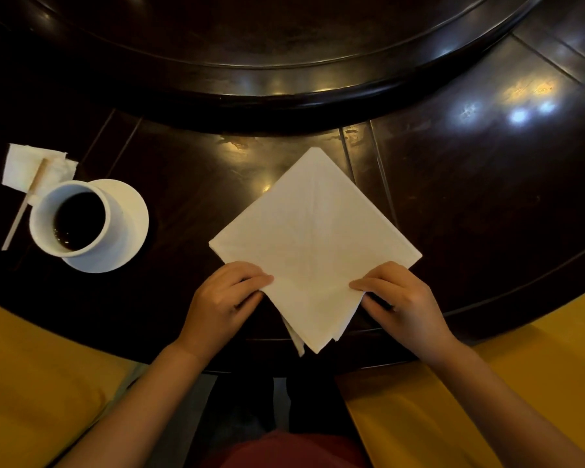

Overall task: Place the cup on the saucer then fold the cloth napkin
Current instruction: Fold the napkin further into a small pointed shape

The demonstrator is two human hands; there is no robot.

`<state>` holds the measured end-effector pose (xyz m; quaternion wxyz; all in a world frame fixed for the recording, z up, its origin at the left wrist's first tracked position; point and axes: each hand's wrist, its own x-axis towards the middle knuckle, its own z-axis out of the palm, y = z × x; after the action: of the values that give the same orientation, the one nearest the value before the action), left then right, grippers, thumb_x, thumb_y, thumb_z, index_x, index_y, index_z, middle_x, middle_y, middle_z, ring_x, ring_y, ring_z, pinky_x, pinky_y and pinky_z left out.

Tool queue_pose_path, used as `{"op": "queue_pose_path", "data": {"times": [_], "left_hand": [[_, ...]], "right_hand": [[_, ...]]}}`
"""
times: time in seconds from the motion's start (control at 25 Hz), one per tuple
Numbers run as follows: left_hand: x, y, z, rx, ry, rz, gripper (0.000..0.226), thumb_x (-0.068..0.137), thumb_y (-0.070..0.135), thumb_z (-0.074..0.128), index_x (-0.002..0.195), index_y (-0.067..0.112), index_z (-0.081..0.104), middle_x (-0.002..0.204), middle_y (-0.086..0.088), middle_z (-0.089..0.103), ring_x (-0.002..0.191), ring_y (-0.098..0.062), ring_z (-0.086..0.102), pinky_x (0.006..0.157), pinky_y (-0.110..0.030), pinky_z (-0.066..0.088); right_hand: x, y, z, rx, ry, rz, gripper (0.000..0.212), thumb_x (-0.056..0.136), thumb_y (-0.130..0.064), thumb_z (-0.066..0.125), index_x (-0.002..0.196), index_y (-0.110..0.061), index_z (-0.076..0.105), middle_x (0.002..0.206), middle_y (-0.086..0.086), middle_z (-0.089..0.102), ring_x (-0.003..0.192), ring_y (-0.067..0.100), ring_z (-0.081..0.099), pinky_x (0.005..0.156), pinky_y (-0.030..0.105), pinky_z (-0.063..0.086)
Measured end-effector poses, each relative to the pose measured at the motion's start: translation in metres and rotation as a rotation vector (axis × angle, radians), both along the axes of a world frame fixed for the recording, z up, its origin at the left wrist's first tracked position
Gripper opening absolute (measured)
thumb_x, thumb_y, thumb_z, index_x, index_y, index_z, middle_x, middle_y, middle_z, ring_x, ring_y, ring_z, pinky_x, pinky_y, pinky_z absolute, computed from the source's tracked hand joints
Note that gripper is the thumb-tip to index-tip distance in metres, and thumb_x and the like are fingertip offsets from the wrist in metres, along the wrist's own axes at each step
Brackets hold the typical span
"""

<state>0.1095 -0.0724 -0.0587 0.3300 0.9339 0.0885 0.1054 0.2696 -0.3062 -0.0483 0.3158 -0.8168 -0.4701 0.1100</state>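
Observation:
A white cloth napkin (313, 238) lies on the dark table as a folded square turned like a diamond, one corner pointing at me and hanging near the table's edge. My left hand (225, 297) pinches its lower left edge. My right hand (397, 295) pinches its lower right edge. A white cup (73, 219) with dark liquid stands on a white saucer (132, 214) at the left, well apart from both hands.
A paper napkin (24, 168) and a thin stick (22, 206) lie behind the cup at the far left. A raised round turntable (284, 79) fills the table's middle beyond the napkin. Yellow chair cushions (31, 383) flank me on both sides.

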Motion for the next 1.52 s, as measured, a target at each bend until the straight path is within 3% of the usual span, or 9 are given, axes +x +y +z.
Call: {"op": "queue_pose_path", "data": {"times": [0.24, 0.68, 0.96, 1.08, 1.2, 1.28, 1.36, 1.44, 1.52], "left_hand": [[0.0, -0.017, 0.035, -0.115, -0.112, 0.304, 0.025, 0.088, 0.02, 0.056, 0.097, 0.002, 0.07, 0.09, 0.001, 0.065, 0.085, -0.006, 0.059, 0.081, -0.015, 0.045], [0.065, -0.006, -0.005, -0.01, -0.01, 0.555, 0.016, 0.087, 0.008, 0.058, 0.099, 0.003, 0.067, 0.086, -0.009, 0.061, 0.082, -0.014, 0.048, 0.074, -0.011, 0.03], [0.062, -0.011, -0.009, 0.092, 0.02, 0.569, 0.021, 0.088, 0.014, 0.055, 0.106, 0.006, 0.064, 0.093, -0.01, 0.059, 0.087, -0.019, 0.049, 0.076, -0.035, 0.041], [0.069, -0.016, 0.002, 0.288, 0.088, 0.5, 0.041, 0.092, 0.025, 0.04, 0.128, 0.009, 0.05, 0.122, -0.013, 0.055, 0.116, -0.024, 0.045, 0.094, -0.041, 0.028], [0.101, -0.029, 0.007, 0.438, 0.181, 0.145, 0.058, 0.094, 0.038, 0.025, 0.147, 0.015, 0.018, 0.154, -0.01, 0.022, 0.142, -0.023, 0.013, 0.11, -0.051, 0.005], [0.117, -0.029, -0.003, 0.508, 0.26, 0.037, 0.059, 0.094, 0.04, 0.016, 0.148, 0.017, 0.009, 0.157, -0.007, 0.014, 0.144, -0.021, 0.007, 0.111, -0.052, 0.001], [0.12, -0.026, -0.015, 0.505, 0.347, 0.053, 0.058, 0.094, 0.039, 0.009, 0.148, 0.017, 0.002, 0.158, -0.005, 0.01, 0.144, -0.018, 0.004, 0.113, -0.05, 0.003], [0.119, -0.026, -0.021, 0.508, 0.35, 0.08, 0.057, 0.095, 0.037, 0.007, 0.147, 0.016, 0.002, 0.158, -0.004, 0.009, 0.144, -0.017, 0.004, 0.113, -0.048, 0.008], [0.12, -0.027, -0.021, 0.533, 0.357, 0.068, 0.057, 0.094, 0.036, 0.005, 0.148, 0.016, 0.002, 0.158, -0.003, 0.007, 0.144, -0.016, 0.003, 0.113, -0.047, 0.009]], "right_hand": [[-0.007, 0.011, 0.032, 0.211, 0.186, -0.271, 0.015, 0.083, -0.019, 0.063, 0.093, -0.009, 0.069, 0.088, -0.004, 0.065, 0.086, 0.002, 0.06, 0.077, 0.017, 0.049], [0.029, 0.065, 0.006, 0.044, 0.009, -0.467, 0.01, 0.085, -0.015, 0.063, 0.093, -0.011, 0.067, 0.085, 0.003, 0.067, 0.077, 0.016, 0.06, 0.064, 0.031, 0.05], [0.031, 0.061, -0.009, -0.049, -0.01, -0.47, 0.011, 0.084, -0.02, 0.066, 0.092, -0.012, 0.068, 0.087, 0.003, 0.069, 0.076, 0.017, 0.062, 0.071, 0.038, 0.048], [0.033, 0.063, -0.01, -0.066, -0.066, -0.454, 0.009, 0.084, -0.019, 0.066, 0.09, -0.012, 0.068, 0.084, 0.003, 0.069, 0.073, 0.017, 0.062, 0.072, 0.032, 0.039], [0.037, 0.065, -0.01, -0.089, -0.135, -0.417, 0.008, 0.084, -0.019, 0.065, 0.087, -0.012, 0.067, 0.079, 0.003, 0.068, 0.068, 0.019, 0.061, 0.069, 0.032, 0.037], [0.037, 0.065, -0.007, -0.103, -0.203, -0.41, 0.014, 0.084, -0.022, 0.062, 0.093, -0.011, 0.067, 0.085, 0.005, 0.068, 0.075, 0.022, 0.062, 0.071, 0.036, 0.039], [0.03, 0.066, -0.007, -0.124, -0.304, -0.398, 0.028, 0.086, -0.021, 0.059, 0.112, -0.01, 0.063, 0.108, 0.008, 0.067, 0.101, 0.025, 0.06, 0.089, 0.042, 0.038], [0.017, 0.072, -0.011, -0.189, -0.328, -0.328, 0.041, 0.092, -0.018, 0.049, 0.132, -0.008, 0.048, 0.136, 0.01, 0.052, 0.131, 0.024, 0.04, 0.109, 0.048, 0.021], [0.0, 0.078, -0.02, -0.296, -0.277, -0.257, 0.049, 0.094, -0.021, 0.037, 0.141, -0.006, 0.03, 0.15, 0.01, 0.032, 0.141, 0.02, 0.018, 0.113, 0.047, 0.006]]}}
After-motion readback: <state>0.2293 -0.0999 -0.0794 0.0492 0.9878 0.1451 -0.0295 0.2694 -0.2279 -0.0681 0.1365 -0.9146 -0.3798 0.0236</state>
